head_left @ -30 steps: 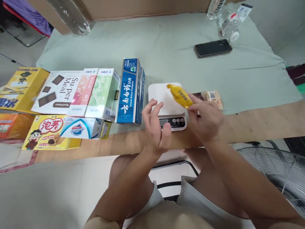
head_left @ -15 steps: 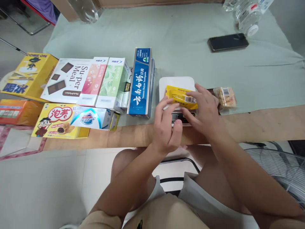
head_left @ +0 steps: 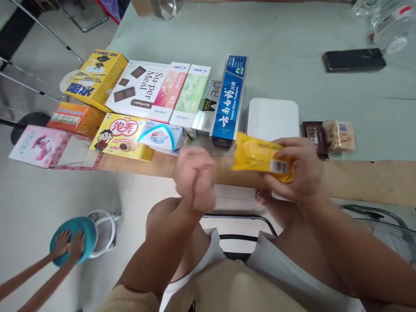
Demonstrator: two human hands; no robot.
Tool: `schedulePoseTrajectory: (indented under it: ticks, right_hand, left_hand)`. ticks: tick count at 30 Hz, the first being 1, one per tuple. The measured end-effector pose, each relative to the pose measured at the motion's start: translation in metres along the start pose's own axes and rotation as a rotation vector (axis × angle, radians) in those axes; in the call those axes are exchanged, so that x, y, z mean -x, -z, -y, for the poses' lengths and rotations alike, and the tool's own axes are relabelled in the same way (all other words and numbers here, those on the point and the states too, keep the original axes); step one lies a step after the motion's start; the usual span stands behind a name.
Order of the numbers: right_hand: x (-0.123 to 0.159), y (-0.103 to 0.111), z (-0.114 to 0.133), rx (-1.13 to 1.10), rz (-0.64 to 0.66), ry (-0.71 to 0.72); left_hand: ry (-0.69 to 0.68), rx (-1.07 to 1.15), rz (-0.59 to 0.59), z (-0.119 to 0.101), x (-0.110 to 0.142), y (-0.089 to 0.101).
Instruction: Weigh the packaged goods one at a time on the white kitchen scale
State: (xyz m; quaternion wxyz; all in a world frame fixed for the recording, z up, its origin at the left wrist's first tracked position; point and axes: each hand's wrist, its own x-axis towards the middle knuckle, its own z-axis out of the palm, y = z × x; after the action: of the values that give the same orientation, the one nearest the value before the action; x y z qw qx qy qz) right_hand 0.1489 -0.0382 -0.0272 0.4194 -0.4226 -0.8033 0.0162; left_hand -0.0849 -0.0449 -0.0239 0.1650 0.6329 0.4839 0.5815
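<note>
My right hand (head_left: pixel 300 169) grips a yellow wrapped snack packet (head_left: pixel 256 151) by its right end, thumb below and fingers above. The packet is lifted in front of a white kitchen scale (head_left: pixel 273 117), and a barcode shows near my fingers. My left hand (head_left: pixel 195 177) is in the air by the table edge, below the soap box (head_left: pixel 162 136), with its fingers curled in. Motion blurs it a little, and nothing shows in it. To the right of the scale lie a dark brown packet (head_left: pixel 315 138) and a clear-wrapped biscuit pack (head_left: pixel 339 136).
Left of the scale stand a blue toothpaste box (head_left: pixel 229 102), several cartons such as a white Super Meal box (head_left: pixel 133 84), and a yellow puff box (head_left: pixel 121 136). A phone (head_left: pixel 354 60) and a bottle (head_left: pixel 391 26) lie far right. Another person's feet (head_left: pixel 69 242) rest on a teal stool.
The yellow packet has come up off the scale toward me in my right hand. My left hand has drawn away to the left and closed. The camera view has shifted leftward.
</note>
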Motion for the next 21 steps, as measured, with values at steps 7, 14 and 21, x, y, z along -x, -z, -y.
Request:
schedulePoseTrajectory:
  ticks: [7, 14, 21]
  right_hand:
    - [-0.003, -0.062, 0.057, 0.207, 0.153, 0.026]
    - [-0.007, -0.076, 0.069, 0.327, 0.183, 0.024]
    - [-0.002, -0.067, 0.064, 0.255, 0.266, 0.062]
  left_hand:
    - [0.114, -0.001, -0.038, 0.021, -0.014, 0.066]
    - [0.258, -0.285, 0.587, 0.005, -0.008, 0.075]
    - [0.190, -0.298, 0.809, 0.002, -0.006, 0.060]
